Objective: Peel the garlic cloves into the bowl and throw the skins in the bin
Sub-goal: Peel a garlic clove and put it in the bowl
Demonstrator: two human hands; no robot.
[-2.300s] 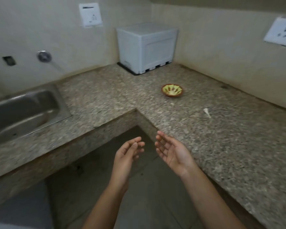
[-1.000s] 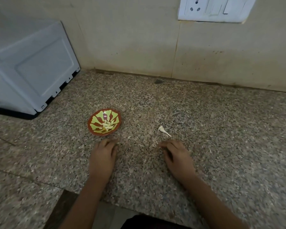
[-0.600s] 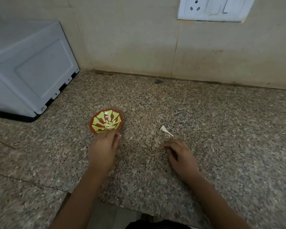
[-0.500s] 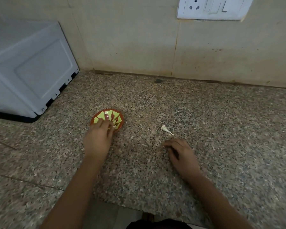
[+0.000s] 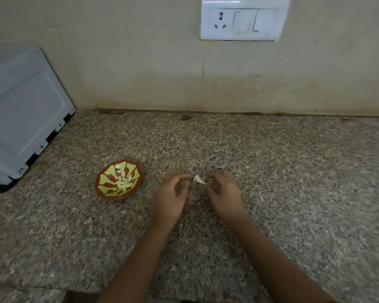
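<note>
A small red bowl (image 5: 118,180) with a yellow-green pattern sits on the granite counter, with pale peeled pieces in its middle. To its right a white garlic clove (image 5: 199,179) is held just above the counter between my two hands. My left hand (image 5: 172,199) has its fingers curled, and their tips meet the clove's left end. My right hand (image 5: 225,193) pinches the clove's right end with curled fingers. Both hands are slightly blurred. No bin is in view.
A white box-like appliance (image 5: 20,110) stands at the left against the tiled wall. A white socket and switch plate (image 5: 243,19) is on the wall above. The counter's front edge (image 5: 96,291) runs along the bottom left.
My left hand left the bowl and moved right to the clove. My right hand reached forward onto the clove, which now sits between both hands. The view moved in closer.
</note>
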